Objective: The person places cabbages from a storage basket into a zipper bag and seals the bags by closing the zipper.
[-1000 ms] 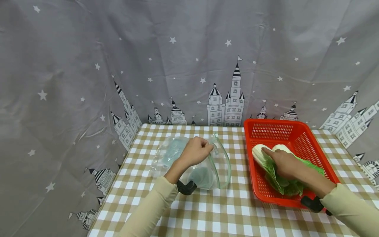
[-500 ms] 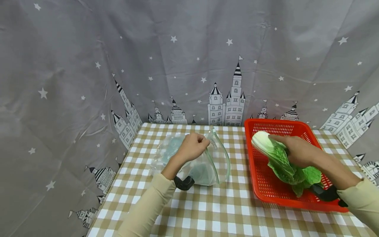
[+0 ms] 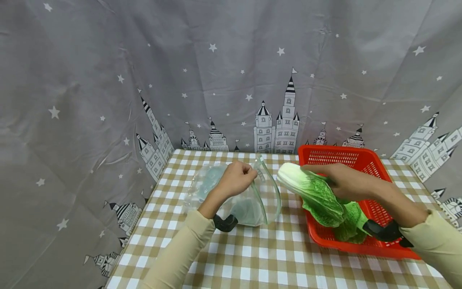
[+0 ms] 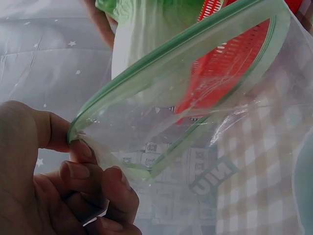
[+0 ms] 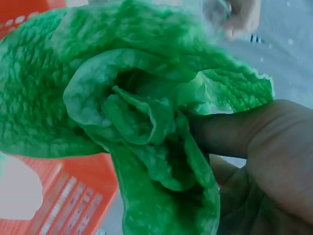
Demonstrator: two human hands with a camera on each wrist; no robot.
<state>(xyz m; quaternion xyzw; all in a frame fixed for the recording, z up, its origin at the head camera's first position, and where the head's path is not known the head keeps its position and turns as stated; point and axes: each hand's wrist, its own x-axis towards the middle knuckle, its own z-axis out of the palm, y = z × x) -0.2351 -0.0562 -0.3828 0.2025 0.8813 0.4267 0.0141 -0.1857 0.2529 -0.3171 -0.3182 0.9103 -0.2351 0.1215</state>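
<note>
My right hand [image 3: 343,180] grips a napa cabbage [image 3: 312,192], its pale base pointing left and its leafy end hanging over the basket. In the right wrist view, the thumb presses into the curled green leaves [image 5: 137,112]. My left hand [image 3: 236,178] pinches one edge of a clear zip-top bag [image 3: 249,210] near its green seal. The bag lies on its side with pale teal patches showing on it. Its mouth gapes toward the cabbage, as the green-edged opening [image 4: 181,46] shows in the left wrist view. The cabbage base [image 4: 134,49] appears behind that rim.
A red perforated basket [image 3: 341,152] stands at the table's right side. Low in that basket, the right wrist view shows a pale rounded shape [image 5: 19,191]. A checked cloth [image 3: 252,261] covers the table. Behind it hangs a grey curtain [image 3: 231,48] printed with castles and stars.
My right hand has lifted the cabbage from inside the basket and brought it left over the rim toward the bag. My left hand keeps its pinch, shifted slightly up and left.
</note>
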